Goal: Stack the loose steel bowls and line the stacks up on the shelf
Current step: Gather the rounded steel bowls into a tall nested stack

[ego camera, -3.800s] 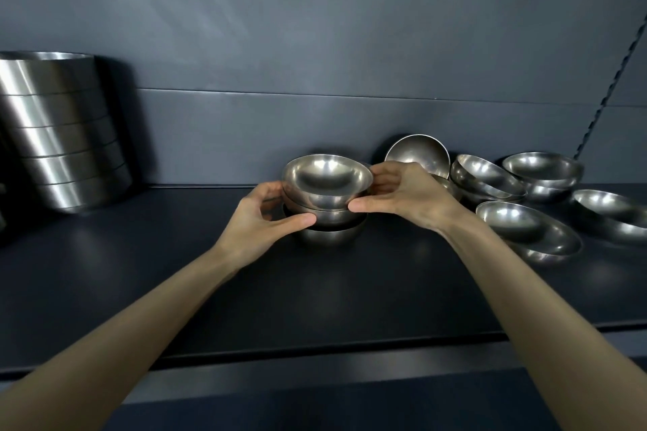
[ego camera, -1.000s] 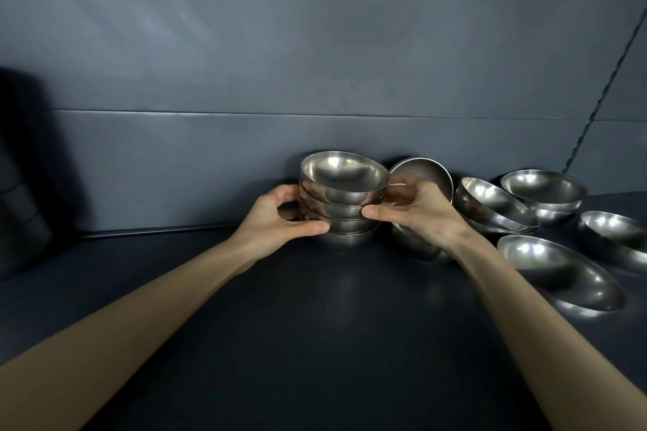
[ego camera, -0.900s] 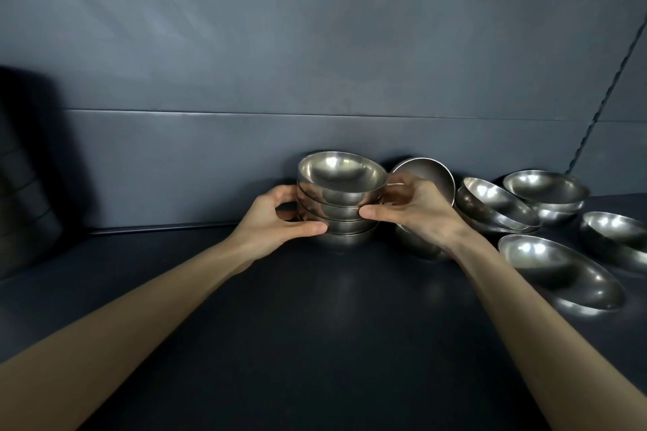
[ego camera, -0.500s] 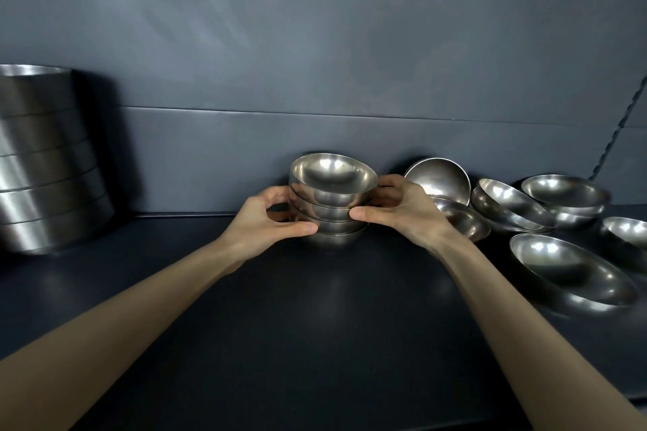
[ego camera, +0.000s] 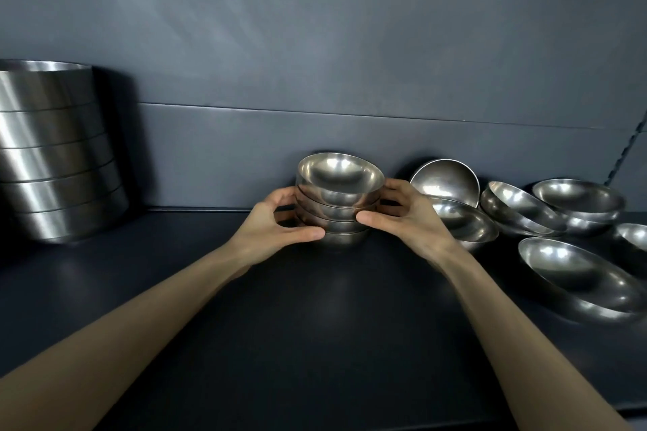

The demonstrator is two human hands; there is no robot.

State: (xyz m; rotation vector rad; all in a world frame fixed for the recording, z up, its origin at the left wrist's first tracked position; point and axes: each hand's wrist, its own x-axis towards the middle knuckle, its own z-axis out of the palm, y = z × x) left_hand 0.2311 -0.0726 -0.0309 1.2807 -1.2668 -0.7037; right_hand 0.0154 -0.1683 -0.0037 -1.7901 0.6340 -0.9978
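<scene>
A stack of several small steel bowls (ego camera: 339, 198) stands on the dark shelf (ego camera: 315, 308) close to the back wall. My left hand (ego camera: 276, 226) grips the stack's left side, thumb in front and fingers behind. My right hand (ego camera: 408, 220) grips its right side the same way. To the right lie several loose steel bowls: one tipped against the wall (ego camera: 446, 178), one behind my right hand (ego camera: 465, 224), a tilted pair (ego camera: 518, 210), another (ego camera: 581, 199) further back and a wide one (ego camera: 577, 276) nearer the front.
A tall stack of large steel bowls (ego camera: 52, 154) stands at the far left of the shelf. The dark back wall (ego camera: 315, 63) runs right behind the small stack. Another bowl's edge (ego camera: 633, 238) shows at the right border. A twisted rod (ego camera: 626, 150) hangs at the right.
With both hands on it, the stack has been slid left, away from the loose bowls. The view has swung left, bringing the large stack back into sight.
</scene>
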